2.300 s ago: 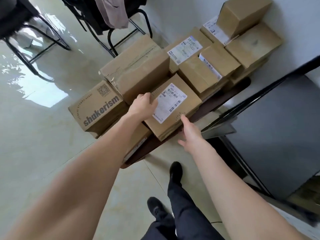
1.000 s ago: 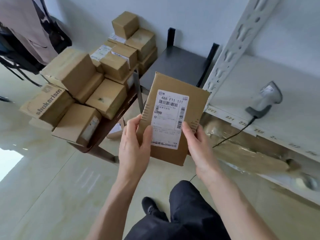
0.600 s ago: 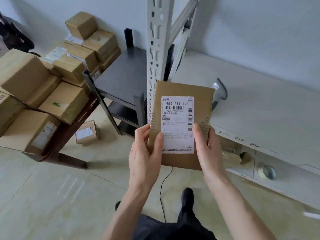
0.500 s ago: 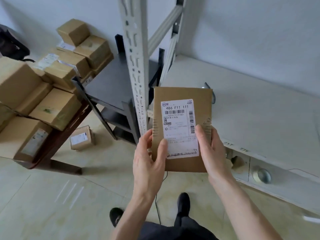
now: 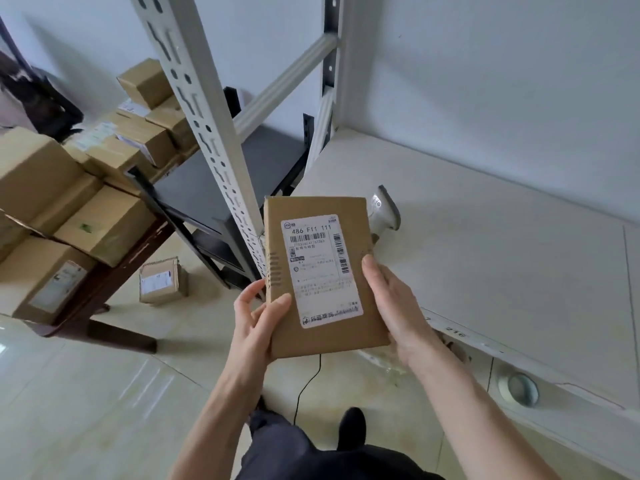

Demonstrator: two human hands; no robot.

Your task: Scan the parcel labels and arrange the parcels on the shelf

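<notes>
Fingers [image 5: 277, 304] of the left hand [image 5: 254, 327] are being curled round the left edge of a flat brown cardboard parcel [image 5: 323, 275], while its right edge is being gripped by the right hand [image 5: 394, 303]; the parcel, white label [image 5: 322, 268] upward, is being held above the pale shelf board [image 5: 485, 258], in front of a grey handheld scanner [image 5: 382, 213] that is being partly hidden behind it

Scanner [image 5: 383, 216] half hidden behind parcel [image 5: 325, 275]; its handle not visible. Small print on label [image 5: 320, 268] too blurred to read. Box stack [image 5: 41, 188] cut off by left edge.
</notes>
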